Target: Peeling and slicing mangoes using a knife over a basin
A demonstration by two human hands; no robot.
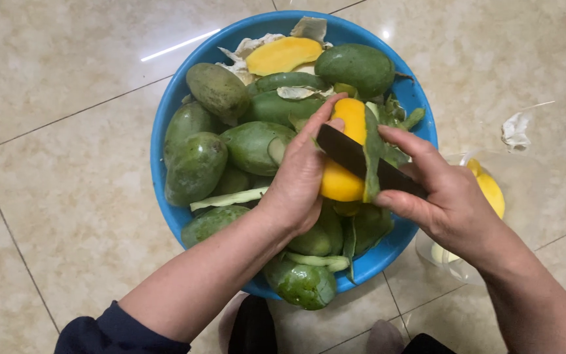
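Over tiled floor, left hand (302, 177) grasps upright mango (347, 157) (half-peeled); right hand (443, 193) clenches knife (348, 154).

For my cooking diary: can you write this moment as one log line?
left hand: holds half-peeled yellow mango | right hand: dark knife blade on it, green peel strip lifting | below: round blue plastic basin

Glossy blue plastic basin (165, 141), dark matt knife blade (345, 152) (metal, seemingly), polished stone-look floor tiles (67, 59).
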